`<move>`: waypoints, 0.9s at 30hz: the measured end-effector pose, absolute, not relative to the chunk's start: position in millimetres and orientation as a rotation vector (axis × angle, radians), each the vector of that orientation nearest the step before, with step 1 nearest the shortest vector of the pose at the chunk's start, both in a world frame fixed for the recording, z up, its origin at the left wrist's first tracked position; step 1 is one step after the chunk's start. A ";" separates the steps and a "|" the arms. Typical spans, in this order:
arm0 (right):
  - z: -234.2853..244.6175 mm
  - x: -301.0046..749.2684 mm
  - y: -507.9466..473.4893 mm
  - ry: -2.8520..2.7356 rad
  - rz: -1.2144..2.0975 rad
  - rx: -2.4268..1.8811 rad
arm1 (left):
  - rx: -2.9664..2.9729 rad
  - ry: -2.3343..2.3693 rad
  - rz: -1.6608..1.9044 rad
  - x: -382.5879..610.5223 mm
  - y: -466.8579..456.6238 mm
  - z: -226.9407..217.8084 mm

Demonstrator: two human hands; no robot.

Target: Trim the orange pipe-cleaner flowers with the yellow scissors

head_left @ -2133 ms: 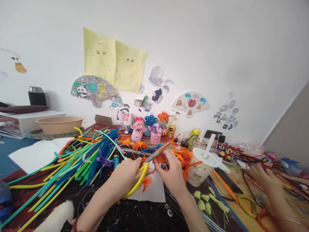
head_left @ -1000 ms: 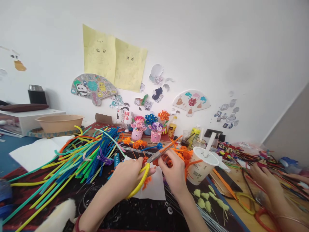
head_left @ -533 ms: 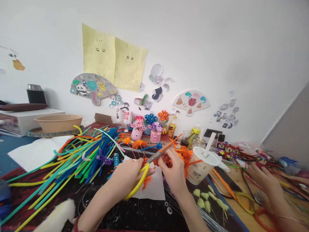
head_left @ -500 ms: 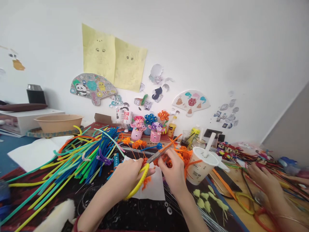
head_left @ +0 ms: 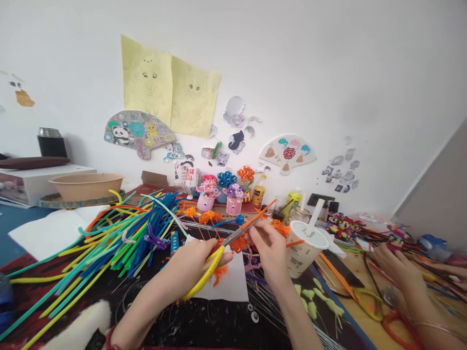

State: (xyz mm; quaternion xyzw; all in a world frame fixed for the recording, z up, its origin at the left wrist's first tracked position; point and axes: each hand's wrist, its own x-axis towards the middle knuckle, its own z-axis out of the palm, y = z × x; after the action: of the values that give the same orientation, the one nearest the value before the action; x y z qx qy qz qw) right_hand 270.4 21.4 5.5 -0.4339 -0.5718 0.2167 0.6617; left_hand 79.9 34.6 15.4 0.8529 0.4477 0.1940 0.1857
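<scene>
My left hand [head_left: 189,265] is closed round the yellow handle of a pair of scissors [head_left: 211,265], whose metal blades point up and right. My right hand [head_left: 272,250] pinches an orange pipe cleaner [head_left: 260,214] that runs up past the blade tips, with a small orange twisted piece [head_left: 239,244] hanging just below the blades. Both hands hover over a white sheet of paper [head_left: 233,287] on which an orange scrap [head_left: 220,273] lies.
A big fan of coloured pipe cleaners [head_left: 109,243] spreads to the left. A white cup with a straw [head_left: 304,245] stands just right of my right hand. Small flower pots [head_left: 233,201] line the back wall. Another person's hand [head_left: 392,267] works at the far right among wires.
My right hand has lifted slightly and shifted right, drawing the orange piece clear of the pile beside the cup. The scissors stay in the same grip, and the view has drifted a little.
</scene>
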 end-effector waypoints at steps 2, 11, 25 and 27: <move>6.6 269.4 20.5 -1.278 0.499 -0.969 | 2.397 1.238 0.558 79.6 33.9 15.8; 7.7 267.5 17.6 -1.288 0.365 -1.027 | 2.380 1.124 0.561 82.9 22.2 16.7; 5.4 267.6 18.2 -1.257 0.454 -1.010 | 2.346 1.036 0.586 86.6 25.9 9.1; 5.4 267.3 18.4 -1.262 0.454 -1.009 | 2.346 1.045 0.584 86.6 25.4 8.4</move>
State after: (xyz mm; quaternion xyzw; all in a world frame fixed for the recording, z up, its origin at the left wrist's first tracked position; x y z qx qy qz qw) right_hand 267.3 18.4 5.4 -0.4474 -0.5595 0.2012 0.6680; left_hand 86.6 25.4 8.4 0.8622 0.3839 0.2147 0.2514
